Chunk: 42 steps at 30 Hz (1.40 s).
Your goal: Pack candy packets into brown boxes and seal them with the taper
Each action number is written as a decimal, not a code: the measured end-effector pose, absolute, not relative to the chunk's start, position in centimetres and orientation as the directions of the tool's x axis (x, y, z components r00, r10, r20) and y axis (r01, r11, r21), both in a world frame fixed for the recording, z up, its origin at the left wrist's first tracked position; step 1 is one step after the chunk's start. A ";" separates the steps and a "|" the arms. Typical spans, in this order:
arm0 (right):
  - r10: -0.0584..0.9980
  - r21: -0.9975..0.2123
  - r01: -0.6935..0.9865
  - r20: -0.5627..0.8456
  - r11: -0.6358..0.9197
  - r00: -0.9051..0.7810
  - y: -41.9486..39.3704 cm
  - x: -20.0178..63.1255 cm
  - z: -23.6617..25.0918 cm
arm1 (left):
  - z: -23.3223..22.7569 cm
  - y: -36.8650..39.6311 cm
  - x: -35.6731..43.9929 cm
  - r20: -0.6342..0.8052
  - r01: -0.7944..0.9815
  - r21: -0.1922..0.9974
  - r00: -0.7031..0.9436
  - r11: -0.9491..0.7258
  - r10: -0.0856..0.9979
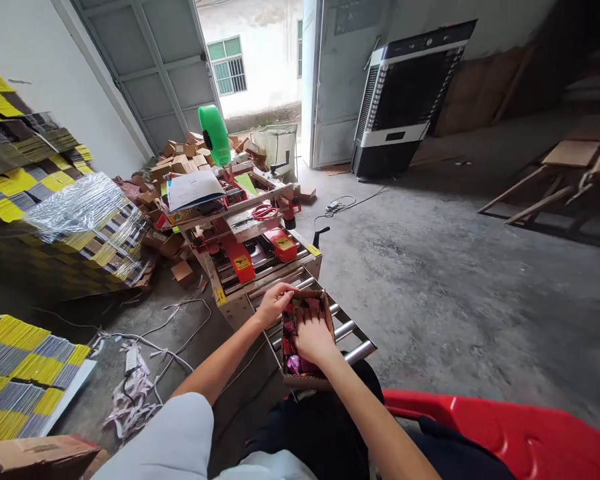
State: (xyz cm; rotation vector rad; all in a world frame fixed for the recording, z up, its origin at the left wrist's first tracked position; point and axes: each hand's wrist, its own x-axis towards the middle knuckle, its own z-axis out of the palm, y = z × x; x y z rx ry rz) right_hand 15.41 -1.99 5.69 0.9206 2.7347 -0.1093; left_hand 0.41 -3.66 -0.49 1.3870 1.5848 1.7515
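An open cardboard box (pixel 307 383) rests on the near end of a roller conveyor (pixel 347 329), close to my body. Small packets in red, pink and purple wrapping (pixel 294 363) lie inside it; what they contain does not show. My left hand (pixel 276 304) is closed on the rim at the box's far left corner, fingers bent over the edge. Down inside the box, my right hand (pixel 314 333) lies palm down on the packets with its fingers spread. It grips nothing that I can see, and it hides the packets beneath it.
Beyond the box stands a carton-sealing machine (pixel 260 247) with a green tape roll (pixel 215 135) on top. Stacked yellow-and-grey cardboard (pixel 30 360) and loose cables (pixel 165 353) are at left. A red plastic chair (pixel 505 433) is at lower right, an air cooler (pixel 405 93) behind.
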 end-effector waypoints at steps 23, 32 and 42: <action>0.767 -0.435 0.652 0.167 0.621 -0.620 -4.6 16.0 1.0 | 3.8 0.5 -1.0 0.189 0.933 0.216 0.248 -0.287 0.950; 0.719 -0.604 0.411 0.456 0.683 -0.524 -4.4 18.3 0.8 | 2.0 1.3 2.6 0.257 0.945 0.328 -0.084 -0.005 0.963; 0.803 -0.558 0.592 0.276 0.582 -0.529 -4.8 17.1 1.4 | 0.7 2.8 1.3 0.258 0.895 0.442 -0.196 0.065 0.946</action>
